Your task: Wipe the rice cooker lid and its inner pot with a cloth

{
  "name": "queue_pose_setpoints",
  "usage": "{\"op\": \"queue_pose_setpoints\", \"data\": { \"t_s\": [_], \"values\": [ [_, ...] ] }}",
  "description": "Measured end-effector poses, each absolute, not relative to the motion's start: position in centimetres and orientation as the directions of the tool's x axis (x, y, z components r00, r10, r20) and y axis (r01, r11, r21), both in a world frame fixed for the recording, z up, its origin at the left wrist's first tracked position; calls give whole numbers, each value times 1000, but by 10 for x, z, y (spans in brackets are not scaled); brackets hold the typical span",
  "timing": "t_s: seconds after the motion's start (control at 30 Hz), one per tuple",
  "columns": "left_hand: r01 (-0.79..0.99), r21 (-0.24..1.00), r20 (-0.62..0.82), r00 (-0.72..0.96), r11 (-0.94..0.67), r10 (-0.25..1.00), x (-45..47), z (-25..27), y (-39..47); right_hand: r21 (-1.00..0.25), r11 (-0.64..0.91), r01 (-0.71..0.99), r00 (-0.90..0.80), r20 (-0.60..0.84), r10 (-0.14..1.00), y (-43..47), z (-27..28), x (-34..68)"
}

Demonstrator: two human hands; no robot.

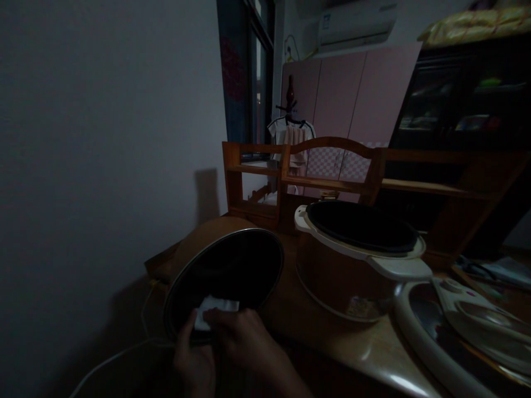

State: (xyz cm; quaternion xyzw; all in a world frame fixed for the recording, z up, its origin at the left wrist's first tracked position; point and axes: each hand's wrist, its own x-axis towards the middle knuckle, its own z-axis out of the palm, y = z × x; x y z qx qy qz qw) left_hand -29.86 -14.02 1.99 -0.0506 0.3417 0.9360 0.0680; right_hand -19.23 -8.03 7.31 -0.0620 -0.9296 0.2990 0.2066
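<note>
A large round inner pot [232, 260] with a dark inside and a thin bright rim lies tilted on the table, its mouth facing me. My left hand [196, 356] grips its near rim, with the thumb over the edge. In my right hand [244, 337] is a folded white tissue or cloth [213, 309], pressed near the pot's lower inside edge. The fingertips under the white piece are partly hidden. Right of the pot stands an electric cooker body [344, 276] with white handles and a dark open top. Both hands are apart from it.
A cooker lid [464, 320] rests on the table [373, 342] at the right. Behind stands a wooden shelf rack [332, 182]. A white cord [112, 354] hangs at the left beside the wall [124, 138]. Papers [512, 271] lie at the far right.
</note>
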Motion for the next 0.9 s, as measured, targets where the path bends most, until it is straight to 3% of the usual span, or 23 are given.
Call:
{"op": "queue_pose_setpoints", "data": {
  "t_s": [0.27, 0.47, 0.9],
  "values": [
    [-31, 616, -41, -999, -787, 7, -288, 33, -136, -516, 856, 41, -901, 351, 255, -75, 72, -232],
    [66, 678, 21, -997, -732, -70, -298, -3, -135, -539, 840, 68, -916, 300, 267, -73, 69, -227],
    [-141, 824, -54, -984, -548, 173, -301, -44, -122, -654, 756, -9, -917, 306, 254, -75, 75, -189]
  ]
}}
